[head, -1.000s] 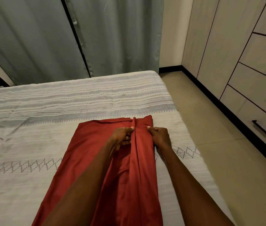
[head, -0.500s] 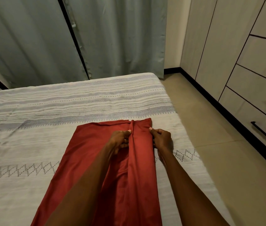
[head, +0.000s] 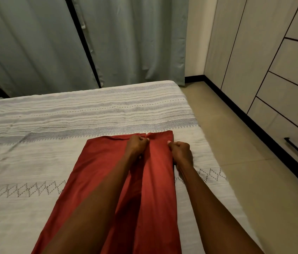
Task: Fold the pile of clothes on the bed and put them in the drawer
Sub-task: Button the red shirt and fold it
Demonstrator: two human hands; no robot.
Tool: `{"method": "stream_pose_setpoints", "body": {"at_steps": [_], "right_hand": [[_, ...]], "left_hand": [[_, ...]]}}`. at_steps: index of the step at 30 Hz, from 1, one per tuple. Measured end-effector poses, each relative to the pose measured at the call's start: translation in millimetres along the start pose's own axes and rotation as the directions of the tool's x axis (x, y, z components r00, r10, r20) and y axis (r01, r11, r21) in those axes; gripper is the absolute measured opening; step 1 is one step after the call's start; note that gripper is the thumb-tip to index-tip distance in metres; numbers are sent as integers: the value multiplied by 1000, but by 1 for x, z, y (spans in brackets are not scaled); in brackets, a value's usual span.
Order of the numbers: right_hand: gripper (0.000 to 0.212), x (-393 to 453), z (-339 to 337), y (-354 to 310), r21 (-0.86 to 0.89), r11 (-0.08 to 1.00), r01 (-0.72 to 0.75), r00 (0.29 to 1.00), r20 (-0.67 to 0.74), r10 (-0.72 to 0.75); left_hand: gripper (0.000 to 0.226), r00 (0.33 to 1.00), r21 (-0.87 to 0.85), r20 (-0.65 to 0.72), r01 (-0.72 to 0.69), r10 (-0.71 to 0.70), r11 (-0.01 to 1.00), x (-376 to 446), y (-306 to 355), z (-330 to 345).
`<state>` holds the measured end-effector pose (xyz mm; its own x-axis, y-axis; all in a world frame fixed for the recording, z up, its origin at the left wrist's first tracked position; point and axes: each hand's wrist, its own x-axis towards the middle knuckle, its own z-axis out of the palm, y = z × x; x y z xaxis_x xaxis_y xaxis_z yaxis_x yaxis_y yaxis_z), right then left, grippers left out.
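The smooth red fabric garment [head: 155, 180] lies lengthwise on the white patterned bedspread [head: 53, 143], toward the 5 o'clock corner. Since a second ago, the left hand [head: 137, 144] and right hand [head: 180, 152], each pinching the far folded flap, have drawn further apart toward 12 o'clock. The lengthwise fold appears nearly squared; the closed drawers [head: 291, 136] at 3 o'clock await.

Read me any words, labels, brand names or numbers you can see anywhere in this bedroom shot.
None: nothing readable shows.
Red cloth: plain, no tag in view.
Bedspread: woven dots and diamonds only, no letters.
Curtains: a small white tab near the hem, too small to read.
Drawers: plain fronts.
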<state>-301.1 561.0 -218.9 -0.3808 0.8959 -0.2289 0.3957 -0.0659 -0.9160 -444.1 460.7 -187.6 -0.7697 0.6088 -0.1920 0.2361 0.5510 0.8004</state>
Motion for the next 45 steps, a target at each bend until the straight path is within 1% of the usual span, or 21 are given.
{"method": "stream_pose_setpoints", "body": {"at_steps": [3,5,7,9,12,15,16,18,20,22,23,26,28,31,34,36,38,40,41,43,45], "right_hand": [[35,5,5,3,-51,998,25,999,-43,-27],[30,3,7,3,-56,998,23,997,-70,-27],[29,0,5,-1,-61,998,17,997,-68,-21],[34,-4,2,-4,-32,999,-1,1000,-26,0],[42,-3,-4,3,76,992,-99,992,91,92],[26,-26,-19,1,222,954,-203,969,185,163],[22,-42,-26,-3,227,946,-230,961,204,185],[26,-63,-34,2,180,953,-245,952,230,201],[31,-79,-39,5,66,973,-221,953,226,201],[35,-87,-39,6,-21,977,-210,954,212,210],[34,-89,-38,5,-29,979,-203,959,196,205],[26,-92,-37,7,3,984,-180,967,182,176],[27,-93,-36,11,55,981,-188,970,168,176],[32,-85,-34,25,124,966,-227,964,170,205],[39,-81,-28,40,-1,988,-155,983,97,154],[41,-91,-31,34,-96,990,-100,993,50,106],[50,-100,-37,24,-142,983,-115,992,38,121],[61,-105,-44,19,-118,982,-147,983,89,157],[62,-109,-46,17,-99,983,-157,976,137,170],[51,-115,-51,16,-59,978,-202,948,239,211],[34,-119,-55,15,-35,975,-221,928,299,221]], "left_hand": [[44,990,186,-100,-84,104,979,4,-5,10],[43,985,232,-134,-78,112,970,2,-11,16],[47,985,220,-135,-75,106,973,-1,-9,16],[53,994,196,-92,-39,58,980,-11,3,8],[64,999,222,22,42,-48,974,-27,16,-5],[52,966,174,154,181,-208,968,-49,8,-11],[45,949,137,188,228,-252,964,-61,4,-14],[34,928,96,231,278,-293,956,-85,-2,-18],[32,922,94,255,278,-293,956,-102,-7,-19],[35,941,94,215,248,-263,964,-110,-11,-19],[37,950,66,186,242,-250,968,-111,-12,-18],[40,955,-59,117,282,-274,957,-110,-16,-10],[37,941,-115,109,333,-321,936,-109,-18,-5],[37,933,-168,116,357,-341,919,-106,-22,-3],[43,937,-163,100,348,-336,923,-102,-26,0],[47,949,-148,84,312,-303,938,-105,-25,2],[51,954,-141,96,296,-285,945,-109,-22,-1],[47,937,-118,164,328,-307,937,-115,-16,-9],[40,923,-90,208,348,-324,933,-118,-14,-14],[28,904,3,257,354,-343,935,-122,-13,-21],[32,918,82,232,310,-321,947,-125,-15,-23]]}}
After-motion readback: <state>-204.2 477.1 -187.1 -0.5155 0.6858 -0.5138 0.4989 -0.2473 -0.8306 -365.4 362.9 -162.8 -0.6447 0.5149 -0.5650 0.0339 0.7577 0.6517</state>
